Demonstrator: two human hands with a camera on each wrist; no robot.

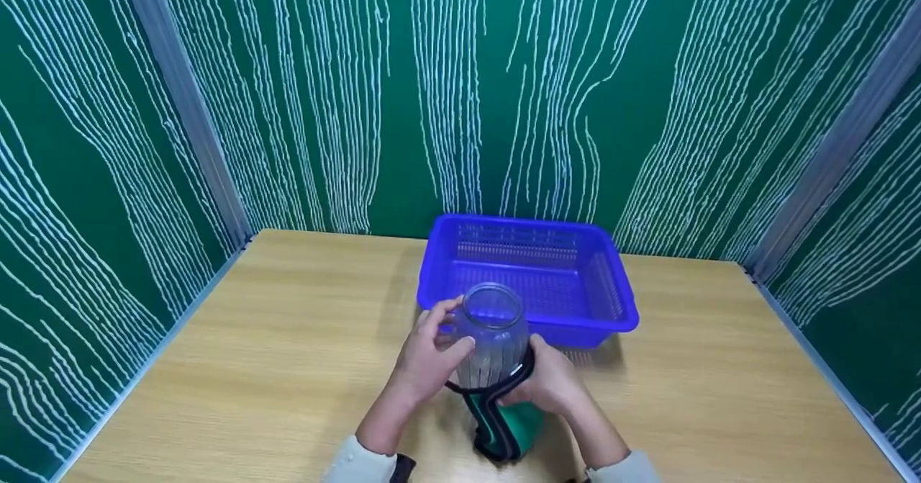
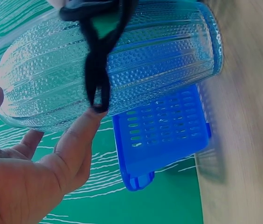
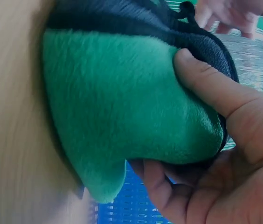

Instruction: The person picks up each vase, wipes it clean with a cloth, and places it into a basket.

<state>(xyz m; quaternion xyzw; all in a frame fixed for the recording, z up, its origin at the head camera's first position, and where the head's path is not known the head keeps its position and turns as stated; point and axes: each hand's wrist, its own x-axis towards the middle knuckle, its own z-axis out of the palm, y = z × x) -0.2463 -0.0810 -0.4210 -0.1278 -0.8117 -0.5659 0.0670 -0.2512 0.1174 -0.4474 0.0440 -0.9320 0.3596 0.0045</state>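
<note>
A clear ribbed glass jar point(image 1: 493, 350) stands upright with its round mouth uncovered; its dimpled side point(image 2: 155, 60) fills the upper left wrist view. My left hand point(image 1: 424, 357) is at the jar's left side, its fingers bent around the shoulder and the thumb point(image 2: 82, 133) on the front by a dark hanging loop point(image 2: 96, 74). My right hand point(image 1: 550, 378) grips a plush green cloth point(image 3: 113, 93) with dark grey edging, thumb on the outer face and fingers beneath. The cloth wraps the jar's lower right and front, and its end hangs toward the table.
Just behind the jar, a blue plastic basket point(image 1: 532, 332) with slotted sides sits on the wooden table point(image 1: 288, 339). Green panels with white wavy lines point(image 1: 504, 109) enclose the back and both sides, with grey posts point(image 1: 187, 94) at the corners.
</note>
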